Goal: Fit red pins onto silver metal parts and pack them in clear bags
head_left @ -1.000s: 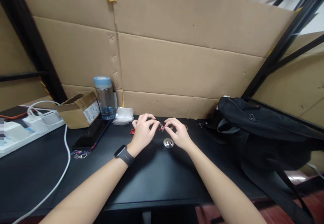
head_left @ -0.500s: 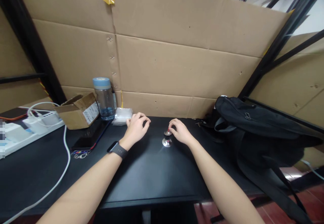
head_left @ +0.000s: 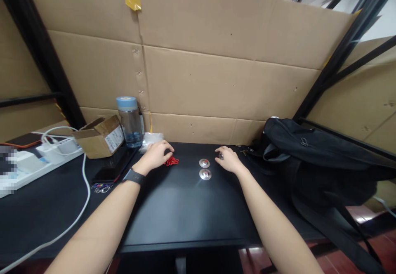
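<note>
Two small shiny metal discs with raised centres and a bit of red, like finger cymbals, lie one behind the other on the black table: the far disc (head_left: 204, 163) and the near disc (head_left: 205, 174). Right of them, my right hand (head_left: 228, 159) is low at the table with its fingers curled round a small dark, shiny thing (head_left: 220, 156), mostly hidden. To the left, my left hand (head_left: 156, 155), wearing a watch (head_left: 134, 177), has thumb and forefinger apart beside a bundle of red cord (head_left: 172, 161). The hand hides part of the cord.
Behind my left hand are a clear plastic packet (head_left: 152, 138) and a water bottle (head_left: 131, 125). A cardboard box (head_left: 99, 138), a phone (head_left: 108, 168) and a power strip (head_left: 58, 158) stand further left. A black bag (head_left: 321, 154) fills the right side.
My right hand has let go of the far disc, now lying flat, and moved right. My left hand has shifted left and the red cord has come into view.
</note>
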Motion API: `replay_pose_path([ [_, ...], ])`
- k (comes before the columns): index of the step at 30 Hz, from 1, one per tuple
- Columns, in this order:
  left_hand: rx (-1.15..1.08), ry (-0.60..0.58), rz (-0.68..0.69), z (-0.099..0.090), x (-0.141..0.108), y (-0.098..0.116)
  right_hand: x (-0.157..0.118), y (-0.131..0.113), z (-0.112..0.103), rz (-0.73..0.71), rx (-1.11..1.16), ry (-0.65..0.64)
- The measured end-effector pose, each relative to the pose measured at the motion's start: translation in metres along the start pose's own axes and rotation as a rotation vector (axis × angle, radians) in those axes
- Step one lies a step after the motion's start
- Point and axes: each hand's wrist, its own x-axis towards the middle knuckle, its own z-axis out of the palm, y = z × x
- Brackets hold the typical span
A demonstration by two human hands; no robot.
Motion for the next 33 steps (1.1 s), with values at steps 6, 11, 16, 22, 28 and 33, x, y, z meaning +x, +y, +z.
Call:
replay_pose_path([
  [6, -0.051, -0.021, 0.047, 0.013, -0.003, 0.018, 0.002, 0.02, -0.001, 0.091, -0.035, -0.016],
  [11, -0.029, -0.011, 0.039, 0.012, -0.003, 0.015, 0.005, 0.024, -0.003, 0.079, -0.016, -0.011],
  [16, -0.002, -0.038, 0.037, 0.013, -0.002, 0.015, 0.005, 0.027, -0.005, 0.058, -0.019, -0.015],
  [22, -0.01, -0.025, 0.087, 0.013, -0.004, 0.027, 0.002, 0.027, -0.007, 0.052, -0.051, -0.003],
  [28, 0.204, 0.156, -0.149, -0.012, -0.007, -0.013, 0.004, 0.03, -0.006, 0.038, -0.042, -0.011],
  [33, 0.285, 0.07, -0.289, -0.025, -0.014, -0.054, 0.005, 0.03, -0.005, 0.033, -0.051, -0.008],
])
